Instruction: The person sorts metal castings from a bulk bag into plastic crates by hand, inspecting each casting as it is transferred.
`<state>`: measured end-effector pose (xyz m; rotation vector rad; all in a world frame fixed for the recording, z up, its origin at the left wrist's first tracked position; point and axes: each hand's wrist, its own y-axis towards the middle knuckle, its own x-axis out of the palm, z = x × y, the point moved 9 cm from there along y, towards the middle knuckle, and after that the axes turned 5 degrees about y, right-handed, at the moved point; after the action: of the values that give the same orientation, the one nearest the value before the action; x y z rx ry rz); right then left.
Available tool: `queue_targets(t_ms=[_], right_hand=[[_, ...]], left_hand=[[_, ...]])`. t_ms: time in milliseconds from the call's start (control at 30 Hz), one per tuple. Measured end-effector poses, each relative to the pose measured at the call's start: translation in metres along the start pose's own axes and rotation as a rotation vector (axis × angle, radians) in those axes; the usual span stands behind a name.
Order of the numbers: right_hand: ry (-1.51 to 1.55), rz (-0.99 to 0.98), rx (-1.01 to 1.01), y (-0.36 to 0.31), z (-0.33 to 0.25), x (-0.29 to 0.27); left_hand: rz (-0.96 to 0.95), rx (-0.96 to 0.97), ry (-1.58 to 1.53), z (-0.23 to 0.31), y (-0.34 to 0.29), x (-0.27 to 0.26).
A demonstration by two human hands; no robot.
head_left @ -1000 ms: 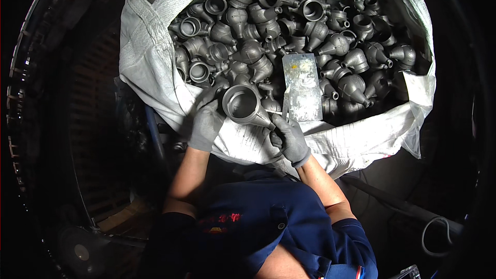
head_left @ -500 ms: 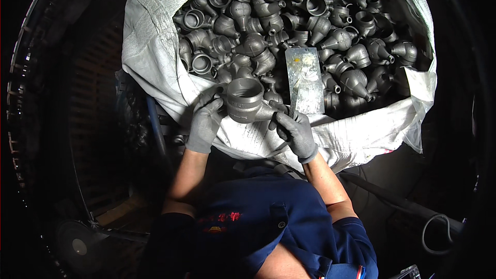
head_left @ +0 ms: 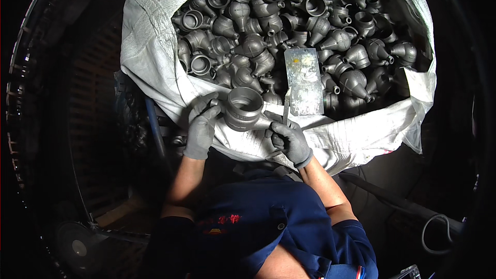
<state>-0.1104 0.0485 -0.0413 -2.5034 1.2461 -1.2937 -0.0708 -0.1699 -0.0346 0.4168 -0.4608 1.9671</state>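
I hold a grey cast metal fitting over the near rim of the bag, its wide round mouth tilted up toward me. My left hand, in a grey glove, is closed on the fitting's left end. At the other side my gloved right hand is closed around a thin flat tool that points upward; its kind is not clear. The right fingers also lie at the fitting's narrow spout, mostly covering its end. Just beyond that hand, a scuffed metal plate lies on the heap of similar fittings.
A large white woven bag holds the heap, its folded rim running in front of me. Clear plastic film hangs at its right corner. A blue post stands left of it, and a dark bar runs at lower right.
The fitting has turned so that its mouth faces me more and has dropped slightly. My right hand has shifted a little left and nearer, its thin tool now more upright.
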Motion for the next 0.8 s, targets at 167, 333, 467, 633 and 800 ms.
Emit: queue_targets(t_ms=[167,333,467,633,800], right_hand=[[0.378,-0.237,0.058,0.0,0.01,0.023],[-0.129,-0.109,0.026,0.003,0.007,0.012],[-0.275,0.066,-0.097,0.011,-0.03,-0.006],[-0.494,-0.124,-0.235,0.015,-0.064,0.048],[-0.836,-0.018,-0.448,0.023,-0.066,0.043]], left_hand=[[-0.141,0.158,-0.084,0.023,-0.019,0.049],[-0.062,-0.228,-0.512,-0.027,-0.027,0.037],[-0.202,-0.046,-0.344,-0.021,-0.031,0.023],[-0.138,-0.209,-0.274,-0.023,-0.038,0.039],[-0.223,-0.17,-0.094,-0.009,-0.041,0.063]])
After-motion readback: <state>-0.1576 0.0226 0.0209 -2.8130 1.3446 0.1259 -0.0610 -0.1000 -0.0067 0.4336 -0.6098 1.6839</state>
